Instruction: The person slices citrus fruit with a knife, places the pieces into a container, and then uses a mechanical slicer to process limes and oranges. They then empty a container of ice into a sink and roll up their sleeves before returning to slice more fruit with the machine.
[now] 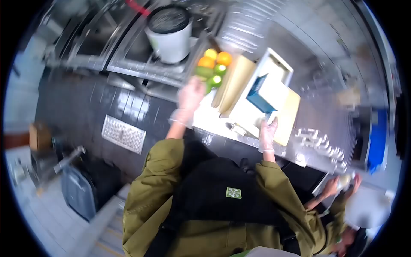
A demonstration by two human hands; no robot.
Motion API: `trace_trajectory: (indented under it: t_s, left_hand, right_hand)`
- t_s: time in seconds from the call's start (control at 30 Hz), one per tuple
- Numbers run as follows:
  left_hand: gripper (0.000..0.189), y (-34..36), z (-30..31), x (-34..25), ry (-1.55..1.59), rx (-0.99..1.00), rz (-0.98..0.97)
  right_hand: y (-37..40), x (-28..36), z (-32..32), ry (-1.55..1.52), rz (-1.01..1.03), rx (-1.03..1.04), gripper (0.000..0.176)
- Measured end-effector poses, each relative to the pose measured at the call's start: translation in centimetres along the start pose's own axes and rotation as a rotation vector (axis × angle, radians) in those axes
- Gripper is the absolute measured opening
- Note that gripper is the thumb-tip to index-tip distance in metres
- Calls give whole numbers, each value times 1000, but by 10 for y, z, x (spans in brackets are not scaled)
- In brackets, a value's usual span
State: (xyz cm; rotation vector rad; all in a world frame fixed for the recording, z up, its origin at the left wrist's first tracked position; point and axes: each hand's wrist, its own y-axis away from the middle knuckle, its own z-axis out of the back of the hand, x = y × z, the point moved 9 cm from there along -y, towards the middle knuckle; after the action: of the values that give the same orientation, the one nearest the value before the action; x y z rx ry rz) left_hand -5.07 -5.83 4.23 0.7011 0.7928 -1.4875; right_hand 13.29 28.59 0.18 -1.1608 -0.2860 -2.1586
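My left hand (pixel 191 96), in a clear glove, is at the near left edge of the fruit group, beside the green fruits (pixel 215 80); its fingers are blurred. Oranges (pixel 224 58) lie behind the green ones. My right hand (pixel 268 132), also gloved, is at the near edge of a yellowish board (pixel 291 113), its fingers bent around something bluish that I cannot make out. Just beyond that hand stands a blue and white box (pixel 262 94). Between the two hands are brown cardboard-like pieces (pixel 234 85) and a small metallic object (pixel 238 129).
A large white pot (pixel 170 36) stands on the stove at the upper left. Metal utensils (pixel 321 143) lie along the counter's right part. A co-worker's hands (pixel 342 184) hold something at the lower right. A white-framed tray (pixel 289 68) sits behind the box.
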Motion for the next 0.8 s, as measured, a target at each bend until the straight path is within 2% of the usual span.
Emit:
trace_trajectory:
  t_s: [0.07,0.17,0.27,0.3,0.37,0.47,0.57,0.67,0.8]
  left_hand:
    - [24,-41,3,12,-33,-12,-75]
    - [27,-69,-11,9,28,111,-51]
    - [25,-70,-43,-5,143,293,-86]
    - [22,-67,-50,-8,79,316,-126]
    - [22,-59,-60,-9,208,341,-160]
    - [22,-46,-80,19,275,401,-11]
    - [22,-34,-76,16,269,418,42]
    - [22,-31,-70,15,407,387,133]
    - [22,-35,-52,14,361,239,134]
  right_hand:
    - [-12,71,28,231,340,-73,84]
    - [-43,148,22,358,680,185,95]
    - [-77,156,-13,629,692,476,95]
    - [-82,160,-12,671,698,498,90]
    - [-89,166,-14,751,716,554,80]
    - [-94,166,-15,835,666,522,60]
    - [-96,168,-18,841,619,520,48]
    - [-89,165,-19,735,775,428,41]
    - [-77,221,32,516,879,229,38]
